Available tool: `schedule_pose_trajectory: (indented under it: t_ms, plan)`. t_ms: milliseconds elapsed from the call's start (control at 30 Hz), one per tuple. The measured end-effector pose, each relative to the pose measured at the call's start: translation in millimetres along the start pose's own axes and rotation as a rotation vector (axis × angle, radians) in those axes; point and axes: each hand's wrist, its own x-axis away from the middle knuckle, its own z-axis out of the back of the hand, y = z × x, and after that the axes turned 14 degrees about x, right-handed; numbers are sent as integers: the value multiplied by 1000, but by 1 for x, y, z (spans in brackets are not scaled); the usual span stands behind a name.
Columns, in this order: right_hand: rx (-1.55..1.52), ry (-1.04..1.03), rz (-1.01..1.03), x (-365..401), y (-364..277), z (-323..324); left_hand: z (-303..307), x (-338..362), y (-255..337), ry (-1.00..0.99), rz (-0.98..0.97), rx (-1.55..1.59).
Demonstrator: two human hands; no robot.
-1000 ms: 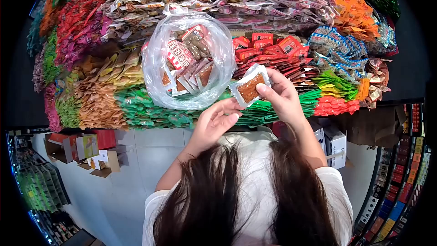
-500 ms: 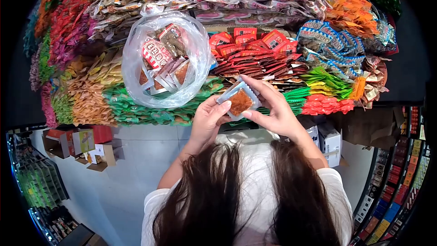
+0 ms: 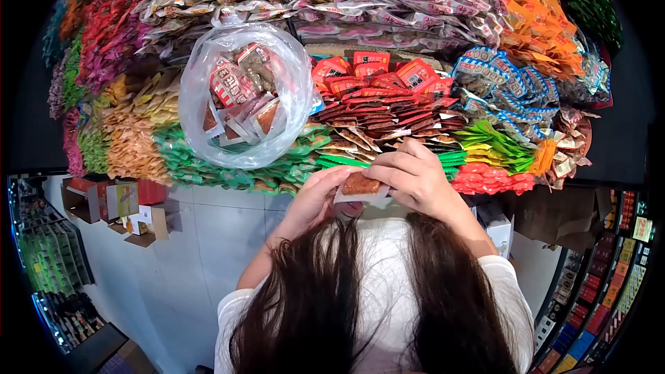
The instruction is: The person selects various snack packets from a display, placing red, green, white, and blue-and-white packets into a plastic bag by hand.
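Note:
A small clear-edged snack packet with a reddish-brown filling is tilted between my hands, close to my chest. My left hand pinches its left side, and the fingers of my right hand are closed on its upper right edge. Ahead and to the left, an open clear plastic bag sits on the display, holding several packets. Among them are a red-and-white packet and several brown-filled ones like the one in my hands. Just beyond my hands lie red snack packets in piled rows.
Green packets, red-pink packets and blue-and-white packets fill the display around my hands. Open cardboard boxes stand on the floor at left. A shelf of boxed goods curves along the right.
The packet has come down and nearer to my body and tipped so its face is foreshortened. My right hand has shifted from its lower right side to its top edge.

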Motion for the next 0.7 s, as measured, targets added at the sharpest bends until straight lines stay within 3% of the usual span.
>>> schedule_pose_trajectory:
  t_ms: [100, 167, 367, 500, 567, 600, 700]
  plan:
    - [-19, 66, -120, 3, 8, 5, -9, -6, -3, -30, -105, -108]
    - [-40, 13, -179, 9, 15, 5, -3, -13, -7, -279, -294, -246]
    - [-256, -142, -195, 10, 21, -6, -11, -25, 1, -135, -468, -536]
    - [-414, -136, -249, 3, 25, 5, -15, -30, 8, -55, -384, -423]
    - [-487, -177, -291, 4, 26, 12, -12, -33, 16, -136, -146, -231]
    - [-529, -303, -348, 5, 27, 19, -13, -33, 19, -166, -48, -204]
    - [-640, -225, -284, 3, 26, 24, -13, -38, 14, -213, 113, 17]
